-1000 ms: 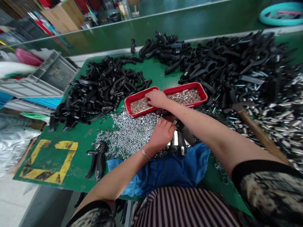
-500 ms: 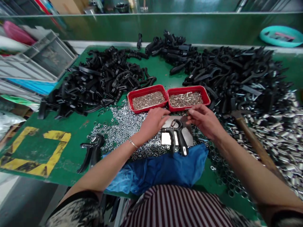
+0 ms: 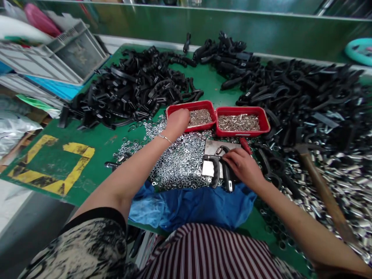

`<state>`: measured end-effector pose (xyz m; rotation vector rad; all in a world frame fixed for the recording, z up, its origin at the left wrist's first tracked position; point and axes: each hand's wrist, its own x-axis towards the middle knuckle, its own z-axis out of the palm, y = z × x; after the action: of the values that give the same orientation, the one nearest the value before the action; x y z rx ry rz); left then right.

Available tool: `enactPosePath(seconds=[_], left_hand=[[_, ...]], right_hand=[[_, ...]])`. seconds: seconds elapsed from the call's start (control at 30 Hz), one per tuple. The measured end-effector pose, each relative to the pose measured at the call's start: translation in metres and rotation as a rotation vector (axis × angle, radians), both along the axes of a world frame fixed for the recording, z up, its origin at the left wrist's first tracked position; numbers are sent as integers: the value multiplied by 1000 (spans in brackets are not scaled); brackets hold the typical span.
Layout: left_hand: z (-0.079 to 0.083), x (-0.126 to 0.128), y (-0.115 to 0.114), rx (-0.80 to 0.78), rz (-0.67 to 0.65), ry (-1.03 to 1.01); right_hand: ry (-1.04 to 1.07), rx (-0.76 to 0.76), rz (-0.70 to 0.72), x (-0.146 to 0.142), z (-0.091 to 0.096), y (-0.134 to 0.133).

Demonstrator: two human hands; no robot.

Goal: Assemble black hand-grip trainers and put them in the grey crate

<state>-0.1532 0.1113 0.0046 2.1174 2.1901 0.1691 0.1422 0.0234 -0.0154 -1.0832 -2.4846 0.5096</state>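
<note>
My left hand reaches into the left red tray, which holds small metal pieces. Its fingers are bent downward and closed; their tips are hidden, so what they pinch does not show. A black hand gripper with a coil spring lies on a flat metal plate. My right hand pinches it near the top of its right handle, close to the joint. Just beyond that hand lies a red-handled tool. The right red tray contains thin metal pins.
Loose metal rings cover the table before the trays. Black handles are heaped at back left and right. A hammer lies across silvery metal pieces at right. Blue cloth lies along the front edge.
My left hand has moved from beside the plate into the left tray. My right hand has come down onto the hand gripper, uncovering the red-handled tool. The camera view has shifted.
</note>
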Motion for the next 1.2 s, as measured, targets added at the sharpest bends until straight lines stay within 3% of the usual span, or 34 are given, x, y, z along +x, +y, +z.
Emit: enactPosePath(seconds=[0.27,0.7,0.87,1.0,1.2], left_hand=[[-5,-4,1,17,48,-80],[-10,-9,0,116,-6,-231],[-12,-9,0,120,-29,-298],[-14,-9,1,146,-11,-323],[-19,-11,2,199,-27,-341]], right_hand=[[-210,175,15,-6,-2,-7],[-343,299,69,-5,-3,-13],[-409,302,40,-8,-1,-16],[-512,262,-7,-15,11,-18],[-628,191,74,-33,27,-20]])
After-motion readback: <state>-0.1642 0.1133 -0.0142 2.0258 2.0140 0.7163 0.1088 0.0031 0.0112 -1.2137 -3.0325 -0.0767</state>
